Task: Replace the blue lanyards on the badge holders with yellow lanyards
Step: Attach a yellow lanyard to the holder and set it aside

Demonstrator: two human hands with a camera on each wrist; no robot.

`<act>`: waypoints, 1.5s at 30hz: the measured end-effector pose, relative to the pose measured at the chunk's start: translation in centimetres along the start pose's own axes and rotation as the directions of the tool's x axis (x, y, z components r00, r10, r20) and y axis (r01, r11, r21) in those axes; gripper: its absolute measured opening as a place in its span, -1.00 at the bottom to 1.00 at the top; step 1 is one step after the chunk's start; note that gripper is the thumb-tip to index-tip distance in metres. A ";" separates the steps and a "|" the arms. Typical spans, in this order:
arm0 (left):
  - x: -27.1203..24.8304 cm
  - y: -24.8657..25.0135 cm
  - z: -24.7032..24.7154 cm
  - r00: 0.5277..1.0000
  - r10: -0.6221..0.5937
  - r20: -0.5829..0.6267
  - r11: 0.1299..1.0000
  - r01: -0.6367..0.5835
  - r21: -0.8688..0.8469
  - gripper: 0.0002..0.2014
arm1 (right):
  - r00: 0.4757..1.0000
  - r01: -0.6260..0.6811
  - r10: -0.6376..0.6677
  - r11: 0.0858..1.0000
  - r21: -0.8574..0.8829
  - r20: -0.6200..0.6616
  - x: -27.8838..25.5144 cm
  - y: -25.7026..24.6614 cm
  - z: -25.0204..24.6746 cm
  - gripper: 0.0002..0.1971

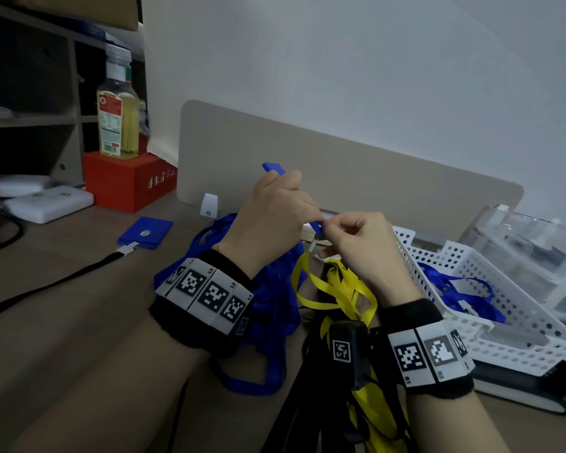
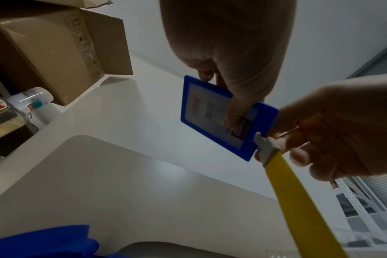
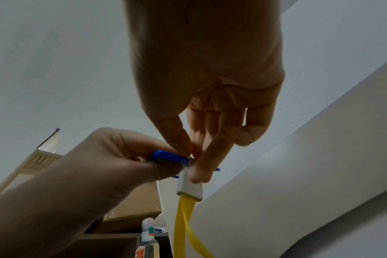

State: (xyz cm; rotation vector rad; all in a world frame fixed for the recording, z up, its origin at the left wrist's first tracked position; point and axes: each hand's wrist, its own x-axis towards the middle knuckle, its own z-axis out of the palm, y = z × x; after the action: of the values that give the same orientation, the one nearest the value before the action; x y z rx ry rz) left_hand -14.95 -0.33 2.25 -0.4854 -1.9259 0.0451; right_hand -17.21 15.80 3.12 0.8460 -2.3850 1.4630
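1. Left hand (image 1: 268, 220) grips a blue badge holder (image 2: 219, 117) above the desk (image 1: 79, 308); right hand (image 1: 363, 246) pinches the grey clip (image 3: 190, 186) of a yellow lanyard (image 2: 298, 200) at the holder's edge.
2. Left wrist view alone shows the card's print — too blurred to read.
3. Blue lanyards (image 1: 268, 299) lie heaped on the desk below the hands; a white basket (image 1: 471, 308) to their right holds more.

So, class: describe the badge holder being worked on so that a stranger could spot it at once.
Start at the beige desk divider; in front of it two hands meet above a heap of lanyards. The left hand grips a blue badge holder. Unlike the other blue holder lying flat on the desk, it is held up, with a yellow lanyard's clip at its edge.
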 end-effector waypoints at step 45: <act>2.5 3.3 -5.2 0.614 -0.277 0.739 0.085 0.782 -0.618 -0.73 | 0.847 0.011 0.401 0.644 0.765 -0.349 2.3 3.3 -0.6 -0.95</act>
State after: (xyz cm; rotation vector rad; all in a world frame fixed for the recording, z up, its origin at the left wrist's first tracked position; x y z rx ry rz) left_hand -10.07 2.62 5.75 -0.4139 -2.3171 -1.7890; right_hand -20.99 16.62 2.01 0.2279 -1.4792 2.4679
